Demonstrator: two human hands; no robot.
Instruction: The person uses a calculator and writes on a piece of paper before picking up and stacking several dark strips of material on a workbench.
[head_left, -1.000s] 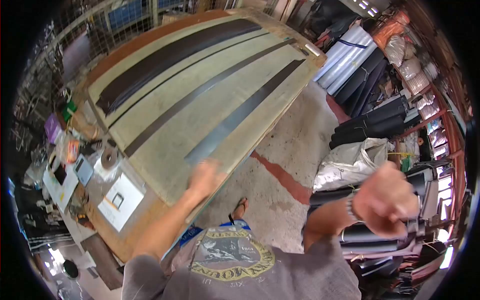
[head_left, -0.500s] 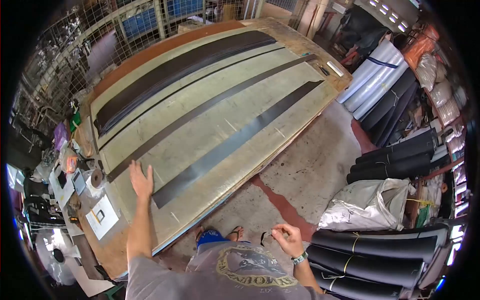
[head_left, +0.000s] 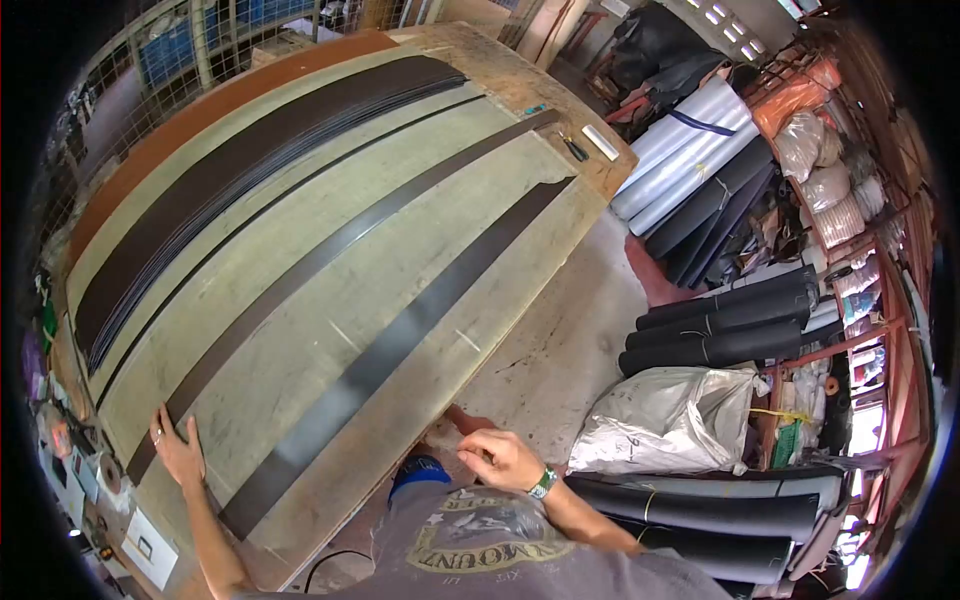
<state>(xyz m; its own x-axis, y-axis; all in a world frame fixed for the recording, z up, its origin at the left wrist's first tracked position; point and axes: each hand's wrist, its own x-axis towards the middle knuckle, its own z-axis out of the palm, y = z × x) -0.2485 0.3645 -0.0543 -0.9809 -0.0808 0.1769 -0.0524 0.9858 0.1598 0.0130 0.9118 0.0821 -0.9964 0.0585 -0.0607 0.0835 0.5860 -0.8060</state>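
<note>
My left hand [head_left: 179, 450] lies with its fingers spread at the near-left end of a long brown strip [head_left: 290, 278] on the big worktable [head_left: 300, 375]. Nearer to me, a wider dark strip [head_left: 395, 350] runs diagonally along the table. My right hand [head_left: 500, 459], with a watch on its wrist, is held in front of my body past the table edge. Its fingers are curled together, and what they hold, if anything, is too small to name. Beyond the strips lie a thin dark strip [head_left: 290, 205] and a thick stack of dark brown strips [head_left: 250, 165].
A brown-orange sheet [head_left: 210, 108] lies along the far edge. Cutters [head_left: 573, 147] and a white block [head_left: 600, 142] sit at the far-right corner. On the right are clear plastic rolls [head_left: 690, 150], black rolls [head_left: 720, 330] and a silver sack [head_left: 665, 420]. Paper [head_left: 150, 548] lies lower left.
The view has turned right and come closer to the table. My left hand remains by the brown strip's near end. My right hand has moved left, toward the table's front edge.
</note>
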